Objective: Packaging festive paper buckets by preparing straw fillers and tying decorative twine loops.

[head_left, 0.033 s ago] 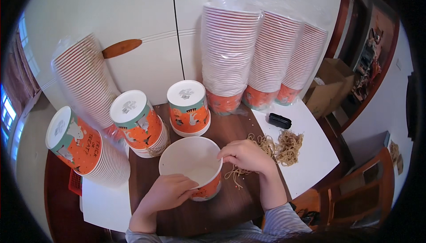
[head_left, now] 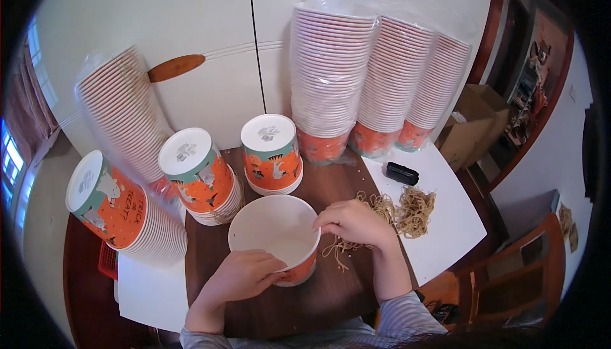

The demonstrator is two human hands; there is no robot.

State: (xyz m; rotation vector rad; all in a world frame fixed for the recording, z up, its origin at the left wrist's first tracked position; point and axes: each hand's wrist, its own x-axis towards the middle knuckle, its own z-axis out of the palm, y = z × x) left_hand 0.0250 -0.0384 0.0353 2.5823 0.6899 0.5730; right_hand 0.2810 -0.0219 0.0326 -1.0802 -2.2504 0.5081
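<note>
Touching the bucket [head_left: 275, 237]: left hand [head_left: 248, 274], near side; right hand [head_left: 351, 221], right side.

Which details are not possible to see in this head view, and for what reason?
Head view:
Open bucket: part of its printed side, hidden by the left hand.
Cardboard box: most of its inside, behind its own walls.
Rightmost upturned bucket: marks on its base, too small to read.
Right sleeve: upper part, cut off by the lower edge.

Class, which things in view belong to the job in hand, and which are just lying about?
Apparently in the job: open bucket, held by left hand and right hand; tan cords; stacked buckets.

Apparently lying about: black object; cardboard box; red basket.
</note>
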